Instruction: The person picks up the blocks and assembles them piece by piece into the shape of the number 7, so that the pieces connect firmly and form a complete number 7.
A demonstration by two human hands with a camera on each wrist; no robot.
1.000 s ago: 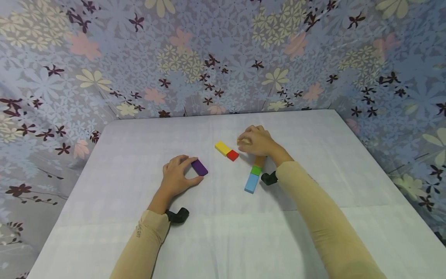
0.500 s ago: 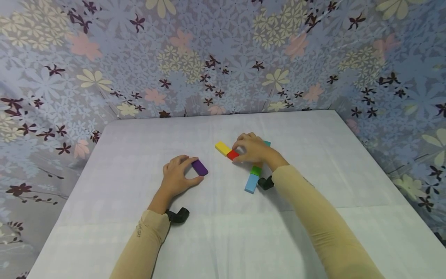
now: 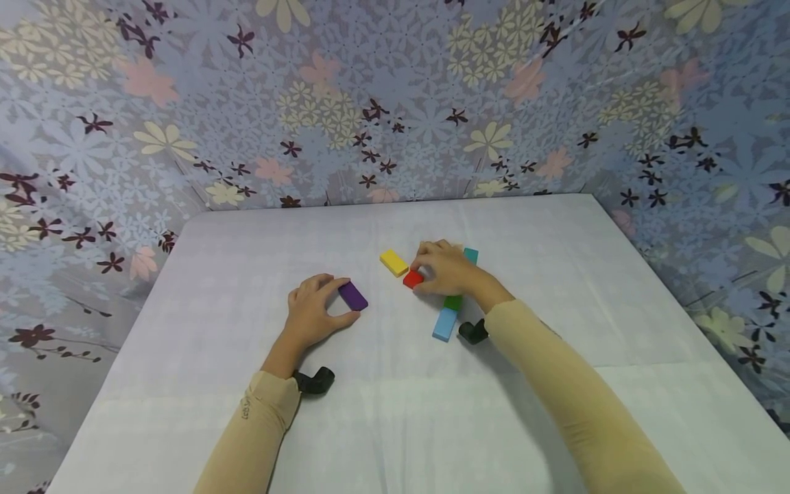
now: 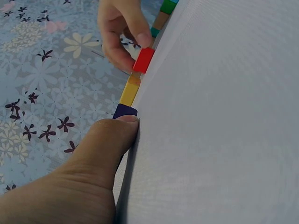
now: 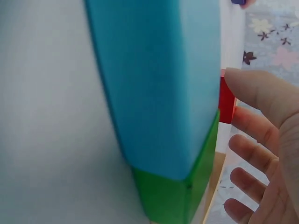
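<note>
Head view: right hand (image 3: pixel 449 269) pinches the red block (image 3: pixel 412 279), near-right of the yellow block (image 3: pixel 393 263); left hand (image 3: pixel 311 309) pinches the purple block (image 3: pixel 353 296), left of both. Dragging the right hand low could skew the green block (image 3: pixel 453 302).

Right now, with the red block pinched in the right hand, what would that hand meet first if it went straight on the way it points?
Beyond the red block it pinches, the right hand would probably meet the yellow block first; exact height is unclear in the head view.
</note>
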